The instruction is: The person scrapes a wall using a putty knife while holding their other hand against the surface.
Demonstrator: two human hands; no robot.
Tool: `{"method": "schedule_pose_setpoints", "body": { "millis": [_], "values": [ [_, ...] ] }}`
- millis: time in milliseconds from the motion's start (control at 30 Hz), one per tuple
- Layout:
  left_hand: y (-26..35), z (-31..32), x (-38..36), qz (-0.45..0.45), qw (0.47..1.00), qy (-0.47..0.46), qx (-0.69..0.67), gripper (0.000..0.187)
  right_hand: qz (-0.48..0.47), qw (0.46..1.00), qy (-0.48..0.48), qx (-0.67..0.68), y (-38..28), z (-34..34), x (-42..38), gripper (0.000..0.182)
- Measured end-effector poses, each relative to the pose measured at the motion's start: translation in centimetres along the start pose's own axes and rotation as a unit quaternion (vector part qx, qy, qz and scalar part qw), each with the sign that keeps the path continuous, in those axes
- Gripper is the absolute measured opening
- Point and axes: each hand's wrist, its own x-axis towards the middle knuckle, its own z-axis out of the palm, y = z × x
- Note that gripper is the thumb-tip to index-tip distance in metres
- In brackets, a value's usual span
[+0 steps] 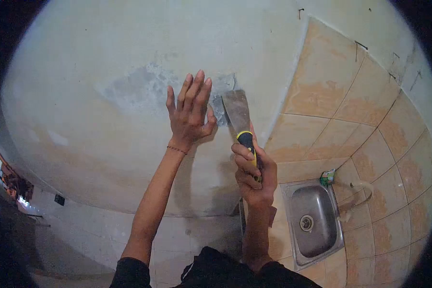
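Your right hand point(256, 168) is wrapped round the scraper point(240, 117), blade up at the grey patch point(134, 86) on the wall point(91, 48); left hand point(191, 113) is empty, fingers spread, can't tell if touching. Probably light and stiffish, so grab the handle point(247, 140).

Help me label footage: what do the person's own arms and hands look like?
The left hand and right hand are ungloved. Black fabric sleeves stop well short of the wrists. A thin, dark, cord-like bracelet circles the left wrist.

Scraper handle point(246, 139) partly hidden behind the right hand point(260, 175)
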Motion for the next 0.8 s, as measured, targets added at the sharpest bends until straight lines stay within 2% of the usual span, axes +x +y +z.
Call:
{"method": "schedule_pose_setpoints", "body": {
  "millis": [333,433,533,633,733,800],
  "values": [
    [-0.04,0.0,0.15,-0.001,1.0,0.002,0.002,0.063,0.003,0.999,-0.026,0.026,0.38,-0.46,0.22,0.051],
    [0.11,-0.03,0.02,0.0,1.0,0.006,0.0,0.062,-0.004,0.999,-0.025,0.031,0.44,-0.1,0.59,0.034],
    [0.09,-0.11,0.0,0.007,1.0,-0.004,0.005,0.061,0.012,0.997,-0.02,0.077,0.3,-0.02,0.17,0.027],
    [-0.04,-0.05,0.24,0.011,1.0,0.002,0.008,0.061,0.021,0.998,-0.026,0.056,0.07,0.03,0.3,0.024],
    [0.03,0.12,0.07,0.005,1.0,0.004,0.009,0.062,0.022,0.998,-0.021,0.063,-0.06,-0.12,0.54,0.024],
    [0.01,0.32,0.08,0.001,1.0,0.017,0.011,0.064,0.031,0.996,-0.022,0.078,-0.1,0.23,0.2,0.032]
  ]
}}
